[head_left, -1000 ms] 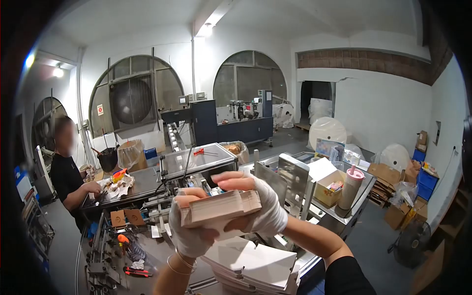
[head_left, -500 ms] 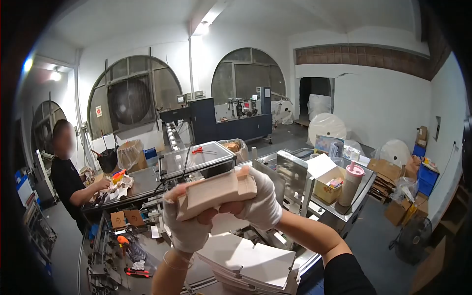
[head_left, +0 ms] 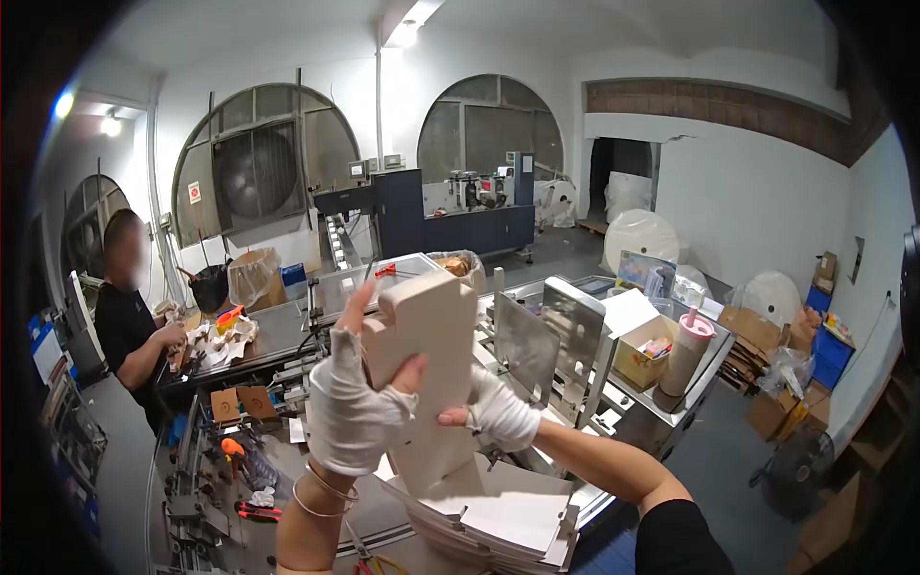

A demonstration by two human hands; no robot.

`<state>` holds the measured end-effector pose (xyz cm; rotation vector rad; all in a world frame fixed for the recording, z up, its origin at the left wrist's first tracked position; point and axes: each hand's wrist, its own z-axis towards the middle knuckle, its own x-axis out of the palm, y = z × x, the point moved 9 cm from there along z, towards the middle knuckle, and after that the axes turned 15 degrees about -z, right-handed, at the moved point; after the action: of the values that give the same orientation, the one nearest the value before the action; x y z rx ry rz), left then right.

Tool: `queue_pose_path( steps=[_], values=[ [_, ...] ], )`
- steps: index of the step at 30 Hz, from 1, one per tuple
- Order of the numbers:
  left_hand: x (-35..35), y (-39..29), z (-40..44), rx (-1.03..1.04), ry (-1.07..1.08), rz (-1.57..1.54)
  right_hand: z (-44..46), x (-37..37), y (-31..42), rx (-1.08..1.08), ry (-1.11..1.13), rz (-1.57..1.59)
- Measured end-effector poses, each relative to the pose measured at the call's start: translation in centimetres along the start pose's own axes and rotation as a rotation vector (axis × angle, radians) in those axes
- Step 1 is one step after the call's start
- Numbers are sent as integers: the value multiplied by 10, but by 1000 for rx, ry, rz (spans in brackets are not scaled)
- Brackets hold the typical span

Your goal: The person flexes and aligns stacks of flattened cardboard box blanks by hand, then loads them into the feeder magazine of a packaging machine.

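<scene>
Workshop (head_left: 747, 182): White-walled, with arched windows at 11 and 12 o'clock.
Machine (head_left: 479, 228): Dark blue, standing at 12 o'clock.
Worktable (head_left: 299, 484): Strewn with metal parts at 8 o'clock.
Co-worker (head_left: 129, 316): In a dark top at 9 o'clock, hands near crumpled paper (head_left: 222, 343).
Sheets (head_left: 513, 508): White, stacked at 6 o'clock.
Pale block (head_left: 433, 335): Raised upright and slightly tilted at the dial's centre, above the sheets; contact below cannot be told.
Left hand (head_left: 359, 407): White-wrapped, gripping the block's left side, thumb across its face, one finger pointing up.
Right hand (head_left: 498, 410): White-wrapped, closed around the right side.
Tumbler (head_left: 685, 356): Pink-lidded, between 3 and 4 o'clock.
</scene>
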<state>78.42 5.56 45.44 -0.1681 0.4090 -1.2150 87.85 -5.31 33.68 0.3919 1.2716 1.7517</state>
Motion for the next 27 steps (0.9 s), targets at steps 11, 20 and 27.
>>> queue_pose_path(
  steps=[11, 20, 27],
  values=[
    [46, 35, -114, -296, -109, -498, 18, 43, -50, 141, 322, 449],
    [51, 51, -134, -492, -213, -306, 27, 57, -74, 211, 395, 565],
    [58, 44, -156, -416, -135, -285, 22, 43, -76, 203, 146, 594]
  ],
)
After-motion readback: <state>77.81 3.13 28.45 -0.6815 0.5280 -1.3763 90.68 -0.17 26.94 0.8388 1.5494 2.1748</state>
